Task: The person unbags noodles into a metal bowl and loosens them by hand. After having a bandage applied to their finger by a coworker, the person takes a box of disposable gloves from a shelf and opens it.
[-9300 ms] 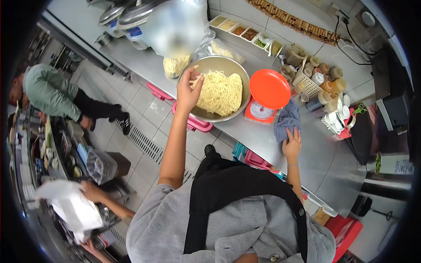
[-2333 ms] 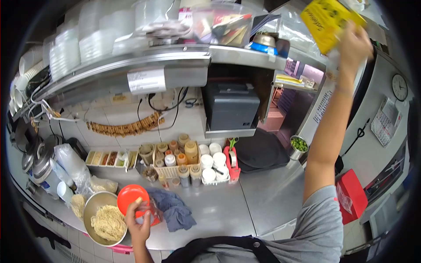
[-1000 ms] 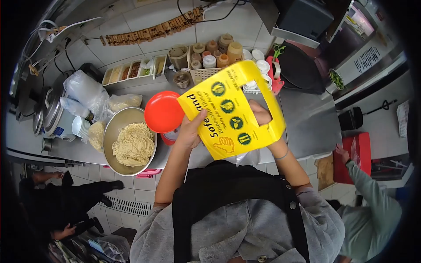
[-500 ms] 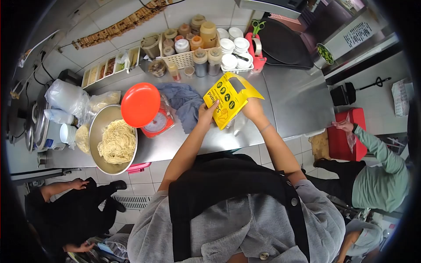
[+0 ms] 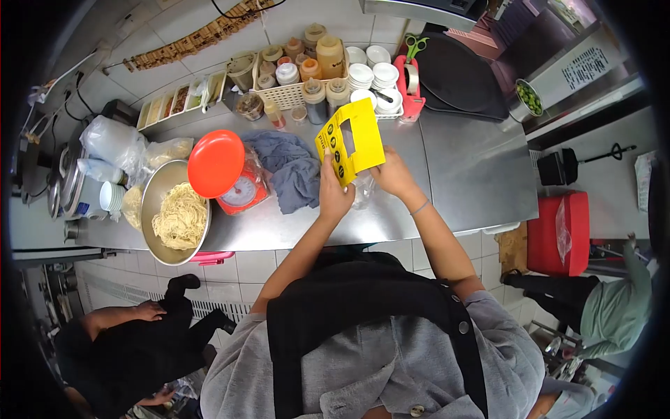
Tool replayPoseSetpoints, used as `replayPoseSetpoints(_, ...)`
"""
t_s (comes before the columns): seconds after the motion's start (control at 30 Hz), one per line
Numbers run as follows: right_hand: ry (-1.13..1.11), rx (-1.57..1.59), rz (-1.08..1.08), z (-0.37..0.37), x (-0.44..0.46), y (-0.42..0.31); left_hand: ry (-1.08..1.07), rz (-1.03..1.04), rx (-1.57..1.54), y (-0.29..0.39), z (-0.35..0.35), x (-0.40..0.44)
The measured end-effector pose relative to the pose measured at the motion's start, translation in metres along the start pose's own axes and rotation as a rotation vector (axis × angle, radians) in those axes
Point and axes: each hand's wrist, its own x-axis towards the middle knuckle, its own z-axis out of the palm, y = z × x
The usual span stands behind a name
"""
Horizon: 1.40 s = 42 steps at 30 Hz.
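Note:
Both hands hold a yellow cardboard carton (image 5: 367,143) with black print and a cut-out window, raised over the steel counter. My left hand (image 5: 336,194) grips its lower left side, with the fingers partly along the printed face. At the lower right edge, my right hand (image 5: 395,174) is closed on the carton, its fingertips partly hidden behind it. Crumpled clear plastic (image 5: 363,192) shows between the hands below the carton. A blue-grey cloth (image 5: 294,183) lies left of my left hand.
Left on the counter (image 5: 474,167) are a steel bowl (image 5: 145,222) of noodles (image 5: 179,218) and a scale with a red dish (image 5: 216,164). Behind stand a sauce-bottle basket (image 5: 289,93), white bowls (image 5: 361,74) and black trays (image 5: 457,73). People stand at lower left and right.
The carton has turned more upright and moved slightly up, its printed face now angled left. The co-worker at right has drawn an arm away from the red bin; the left co-worker has shifted.

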Motion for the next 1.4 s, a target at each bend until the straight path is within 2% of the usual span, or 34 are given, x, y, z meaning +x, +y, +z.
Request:
replayPoseSetpoints(0.07,0.181,0.332,0.071,0.008,0.004,0.013,0.037,-0.041,-0.051,-0.009,-0.005,-0.001)
replayPoseSetpoints(0.1,0.178,0.341,0.063,0.006,0.007,0.018,0.057,-0.078,-0.106,-0.012,-0.007,-0.001)
replayPoseSetpoints(0.17,0.441,0.756,0.142,-0.003,0.011,0.031,0.078,-0.124,-0.151,-0.012,-0.016,-0.001)
replayPoseSetpoints(0.23,0.547,0.815,0.299,-0.036,0.01,0.043,0.078,-0.155,-0.169,-0.009,-0.023,-0.002)
replayPoseSetpoints(0.27,0.65,0.602,0.357,-0.052,0.011,0.05,0.072,-0.183,-0.195,-0.009,-0.025,-0.002)
replayPoseSetpoints(0.3,0.765,0.311,0.259,-0.056,0.009,0.081,0.078,-0.183,-0.192,-0.011,-0.026,-0.002)
replayPoseSetpoints(0.33,0.761,0.071,0.38,-0.073,0.003,0.077,0.081,-0.186,-0.215,-0.014,-0.027,-0.004)
replayPoseSetpoints(0.4,0.471,-0.314,0.628,-0.086,-0.007,0.085,0.083,-0.187,-0.237,-0.014,-0.027,-0.005)
replayPoseSetpoints(0.43,0.473,-0.313,0.629,-0.079,-0.009,0.087,0.093,-0.188,-0.227,-0.014,-0.027,-0.006)
replayPoseSetpoints(0.5,-0.012,-0.561,0.782,-0.056,-0.011,0.086,0.103,-0.185,-0.22,-0.014,-0.025,-0.006)
replayPoseSetpoints(0.57,-0.048,-0.721,0.53,-0.027,-0.02,0.061,0.084,-0.135,-0.165,-0.014,-0.025,-0.005)
replayPoseSetpoints(0.63,-0.02,-0.636,0.283,0.007,-0.018,0.05,0.077,-0.142,-0.145,-0.012,-0.026,-0.002)
replayPoseSetpoints(0.7,-0.05,-0.064,0.273,0.07,-0.01,0.077,0.065,-0.153,-0.121,-0.008,-0.027,-0.001)
replayPoseSetpoints(0.8,-0.091,-0.088,0.345,0.081,-0.004,0.039,0.12,-0.111,-0.127,-0.005,-0.029,0.003)
replayPoseSetpoints(0.87,-0.323,-0.167,0.503,0.055,0.006,0.011,0.183,-0.095,-0.312,-0.005,-0.033,0.007)
replayPoseSetpoints(0.9,-0.323,-0.165,0.499,0.051,0.009,0.012,0.182,-0.124,-0.291,-0.006,-0.037,0.007)
replayPoseSetpoints(0.97,-0.357,-0.375,0.534,0.04,0.009,0.027,0.183,-0.112,-0.26,-0.01,-0.043,0.007)
replayPoseSetpoints(1.03,0.228,-0.666,0.441,0.039,-0.001,0.051,0.192,-0.1,-0.234,-0.017,-0.045,0.005)
replayPoseSetpoints(1.07,0.228,-0.667,0.431,0.037,0.0,0.055,0.178,-0.096,-0.198,-0.018,-0.046,0.005)
replayPoseSetpoints(1.13,0.424,-0.751,0.111,0.037,0.005,0.06,0.166,-0.088,-0.157,-0.021,-0.047,0.003)
replayPoseSetpoints(1.17,0.428,-0.749,0.109,0.043,0.007,0.058,0.143,-0.131,-0.195,-0.015,-0.047,0.003)
replayPoseSetpoints(1.2,0.28,-0.51,0.134,0.052,0.008,0.054,0.121,-0.173,-0.233,-0.013,-0.046,0.004)
replayPoseSetpoints(1.23,0.132,-0.271,0.157,0.061,0.01,0.051,0.146,-0.118,-0.208,-0.019,-0.044,0.004)
replayPoseSetpoints(1.27,0.134,-0.273,0.156,0.068,0.013,0.047,0.148,-0.116,-0.209,-0.02,-0.043,0.005)
replayPoseSetpoints(1.33,-0.156,-0.115,0.467,0.081,0.019,0.039,0.17,-0.067,-0.204,-0.023,-0.045,0.004)
replayPoseSetpoints(1.4,-0.196,-0.042,0.416,0.08,0.024,0.025,0.176,-0.135,-0.249,-0.038,-0.051,-0.001)
